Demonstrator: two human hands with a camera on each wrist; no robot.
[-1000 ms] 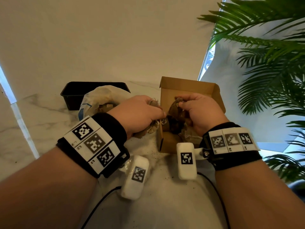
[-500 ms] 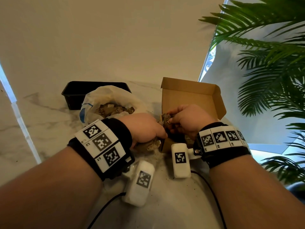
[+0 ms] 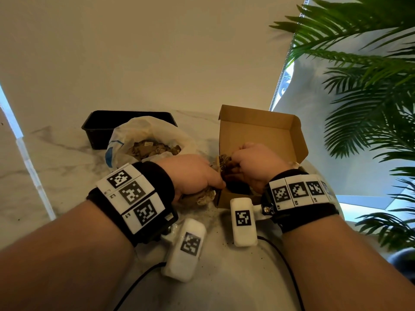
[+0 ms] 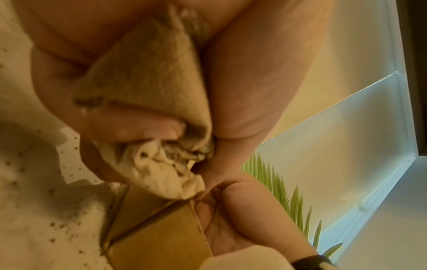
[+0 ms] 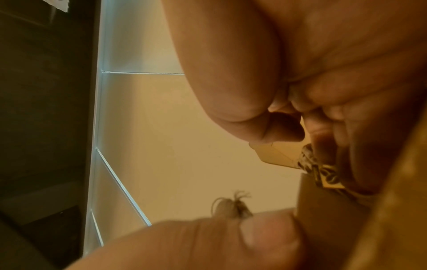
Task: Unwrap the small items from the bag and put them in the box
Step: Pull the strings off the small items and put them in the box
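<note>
Now both hands (image 3: 224, 173) clutching crumpled wrapping (image 4: 148, 102), beside cardboard box (image 3: 258, 129)

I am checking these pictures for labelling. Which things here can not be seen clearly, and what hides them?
- Inside of the cardboard box, head view: both hands cover it.
- Item pinched by the right hand: fingers hide most of it; right wrist view is blurred.
- Beige wrapping gripped by the left hand: contents hidden by folds, left wrist view blurred.
- Pieces in the white plastic bag: too small to identify.

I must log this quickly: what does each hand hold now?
Left hand: grips crumpled beige wrapping.
Right hand: pinches a small brown item.
</note>
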